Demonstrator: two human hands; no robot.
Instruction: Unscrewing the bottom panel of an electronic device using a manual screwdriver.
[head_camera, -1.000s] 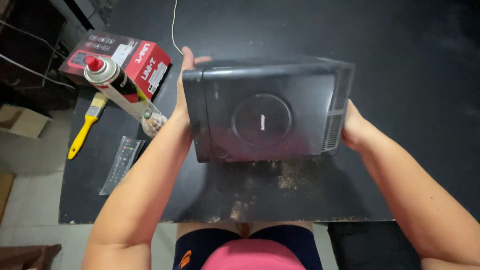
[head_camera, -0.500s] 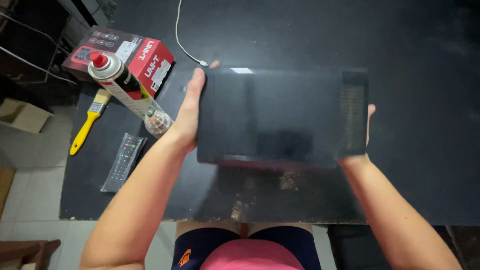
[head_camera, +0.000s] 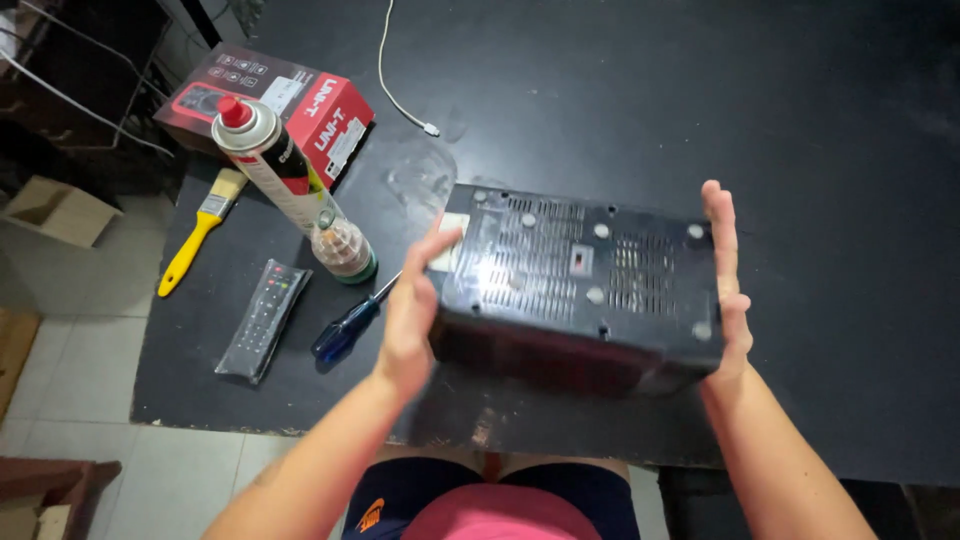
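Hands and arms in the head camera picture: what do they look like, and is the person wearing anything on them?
Both arms are bare, with no sleeves in view. The left hand and right hand wear no gloves, and no rings, watch or bracelets show. The fingers are straight and close together. Below them, dark blue shorts with a small orange mark and a pink top show.
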